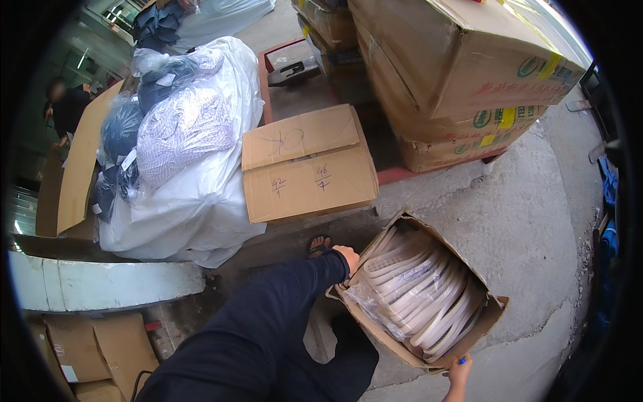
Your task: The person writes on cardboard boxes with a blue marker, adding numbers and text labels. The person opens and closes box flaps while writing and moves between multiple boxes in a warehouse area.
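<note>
An open cardboard box [497, 315] sits tilted at the lower right, close to my legs. Inside it, nested white plastic pieces [422, 281] with curved rims and perforated walls lie in a row, partly under clear film. My left hand [346, 258] is closed on the upper left edge of this box. At the box's lower right corner, my right hand [459, 376] grips the cardboard edge. A small blue tip [462, 360] shows by the right fingers; the rest of that object is hidden.
A closed carton [311, 174] with pen marks stands ahead. Large taped cartons [462, 74] are stacked on a red pallet [396, 175]. Bagged knit bundles [184, 134] lie on white sheeting at left. Flat cartons [120, 345] lie lower left. Another person [67, 107] is far left.
</note>
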Demonstrator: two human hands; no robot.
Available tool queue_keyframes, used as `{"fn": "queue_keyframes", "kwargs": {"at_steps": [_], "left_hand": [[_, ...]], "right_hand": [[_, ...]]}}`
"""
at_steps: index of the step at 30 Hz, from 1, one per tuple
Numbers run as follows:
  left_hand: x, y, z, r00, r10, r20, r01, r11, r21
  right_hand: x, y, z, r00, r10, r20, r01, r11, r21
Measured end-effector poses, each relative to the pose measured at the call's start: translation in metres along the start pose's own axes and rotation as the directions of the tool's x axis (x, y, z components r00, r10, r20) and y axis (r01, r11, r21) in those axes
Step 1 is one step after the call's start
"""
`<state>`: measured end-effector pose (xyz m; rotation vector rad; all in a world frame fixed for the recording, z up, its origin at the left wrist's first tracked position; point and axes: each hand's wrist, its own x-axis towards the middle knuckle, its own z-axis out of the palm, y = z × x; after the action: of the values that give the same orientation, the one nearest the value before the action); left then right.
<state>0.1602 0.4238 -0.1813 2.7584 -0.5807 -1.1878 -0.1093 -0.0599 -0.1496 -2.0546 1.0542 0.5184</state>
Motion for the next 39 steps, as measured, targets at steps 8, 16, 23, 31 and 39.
{"fn": "queue_keyframes", "kwargs": {"at_steps": [8, 16, 23, 31, 39], "left_hand": [[0.013, -0.015, 0.098, 0.936, -0.280, 0.211, 0.324, 0.921, -0.214], [-0.099, -0.128, 0.044, 0.536, -0.742, -0.403, 0.187, 0.570, -0.800], [-0.038, -0.348, -0.014, 0.074, -0.924, -0.375, 0.337, 0.377, -0.863], [-0.004, -0.383, -0.035, 0.261, -0.957, -0.125, 0.173, 0.174, -0.969], [-0.004, -0.383, -0.029, 0.280, -0.938, -0.204, 0.093, 0.238, -0.967]], "right_hand": [[0.061, 0.056, 0.114, 0.971, -0.086, -0.225, -0.028, 0.889, -0.458], [-0.035, -0.124, 0.120, 0.995, -0.095, -0.015, 0.095, 0.938, 0.332], [-0.056, -0.408, 0.292, 0.861, -0.428, 0.274, 0.320, 0.876, 0.362], [-0.037, -0.655, 0.489, 0.681, -0.695, 0.231, 0.568, 0.700, 0.433], [-0.014, -0.702, 0.533, 0.562, -0.794, 0.232, 0.804, 0.590, 0.069]]}}
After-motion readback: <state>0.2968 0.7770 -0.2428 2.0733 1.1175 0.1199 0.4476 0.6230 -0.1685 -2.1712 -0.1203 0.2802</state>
